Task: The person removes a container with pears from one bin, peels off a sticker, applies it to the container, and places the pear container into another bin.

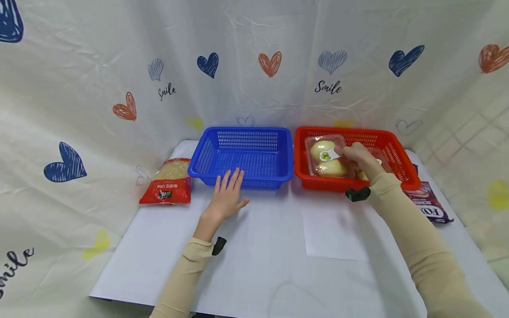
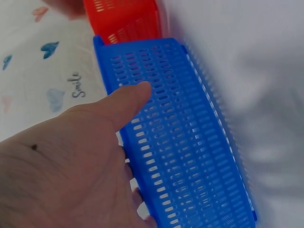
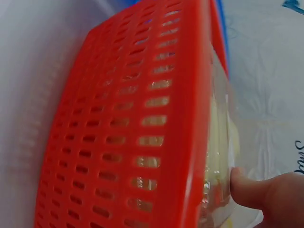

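Left hand (image 2: pixel 61 166) fills lower left of frame, palm toward the camera, thumb (image 2: pixel 126 99) extended against the slotted wall of the blue basket (image 2: pixel 190 142). Red basket (image 2: pixel 126 19) sits just beyond the blue one's far end. White table surface (image 2: pixel 266 95) at right.

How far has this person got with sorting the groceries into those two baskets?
Nothing looks finished yet. The blue basket holds nothing, with the left hand resting flat at its front wall. In hand: the right hand grips a clear pack of pale fruit inside the red basket. A red noodle bag and a purple packet lie outside on the table.
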The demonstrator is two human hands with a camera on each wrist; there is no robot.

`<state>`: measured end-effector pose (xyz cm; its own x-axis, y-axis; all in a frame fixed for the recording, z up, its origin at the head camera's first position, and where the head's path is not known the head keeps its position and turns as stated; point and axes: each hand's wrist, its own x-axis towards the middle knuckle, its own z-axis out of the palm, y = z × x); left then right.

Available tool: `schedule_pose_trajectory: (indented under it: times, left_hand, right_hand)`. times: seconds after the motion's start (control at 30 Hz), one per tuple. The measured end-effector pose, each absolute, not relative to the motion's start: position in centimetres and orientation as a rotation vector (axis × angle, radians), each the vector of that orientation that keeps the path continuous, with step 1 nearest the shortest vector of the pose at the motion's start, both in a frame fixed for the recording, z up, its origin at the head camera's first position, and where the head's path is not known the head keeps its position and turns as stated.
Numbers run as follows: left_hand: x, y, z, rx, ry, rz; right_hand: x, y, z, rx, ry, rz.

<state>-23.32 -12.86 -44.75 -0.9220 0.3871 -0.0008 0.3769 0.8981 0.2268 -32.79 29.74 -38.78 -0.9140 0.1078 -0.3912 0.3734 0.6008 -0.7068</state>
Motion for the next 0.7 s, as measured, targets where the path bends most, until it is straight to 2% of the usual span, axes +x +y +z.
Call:
schedule_pose_trajectory:
  times: [0.23, 0.37, 0.47, 0.57, 0.7]
  left_hand:
    - [-22.9, -12.5, -44.6, 0.609, 3.010, 0.344]
    - [-22.8, -12.4, -44.7, 0.615, 3.020, 0.351]
    - [-22.9, -12.2, -44.9, 0.614, 3.022, 0.358]
    - [-22.9, -12.0, -45.4, 0.620, 3.008, 0.368]
    - [-22.7, -11.9, -46.1, 0.632, 3.005, 0.384]
  right_hand:
    - [-32.0, 29.5, -38.2, 0.184, 2.457, -1.065]
    - [-33.0, 28.9, -37.2, 0.099, 2.448, -0.866]
    - [-34.2, 28.5, -36.2, 0.163, 2.440, -0.675]
    - [-34.5, 28.1, -35.7, 0.369, 2.434, -0.675]
    - [-33.1, 28.0, -36.4, 0.345, 2.451, -0.714]
